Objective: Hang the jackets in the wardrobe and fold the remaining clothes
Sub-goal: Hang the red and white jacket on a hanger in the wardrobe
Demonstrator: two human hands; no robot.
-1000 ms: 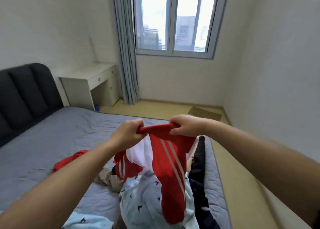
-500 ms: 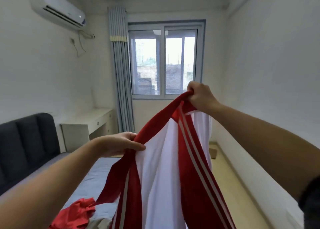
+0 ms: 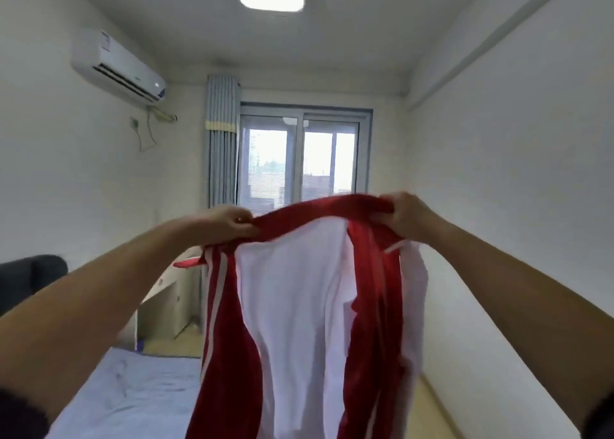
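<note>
At the left, the left hand (image 3: 229, 224) is raised in front of the chest with its fingers (image 3: 241, 229) pinched together on the red top edge of the red and white jacket (image 3: 292, 299). From that pinch the red collar band runs almost level across the view, rising a little toward the right, so the garment's top edge lies sideways between the two hands while its long axis drops straight down from them. The white body panel hangs in the middle, with red striped sleeves falling on either side of it, one just below the left hand and one below the right. The lower part runs out of the picture, so how it ends cannot be told. At the right, the right hand (image 3: 407, 219) is clamped on the other end of the collar band, its fingers (image 3: 388, 207) curled over the cloth, slightly higher than the left and about as near to the garment. The jacket hangs in the air above the near edge of the bed (image 3: 133, 395), clear of it. No wardrobe or hanger shows here; the next move likely needs the shoulders spread level to take a hanger.
</note>
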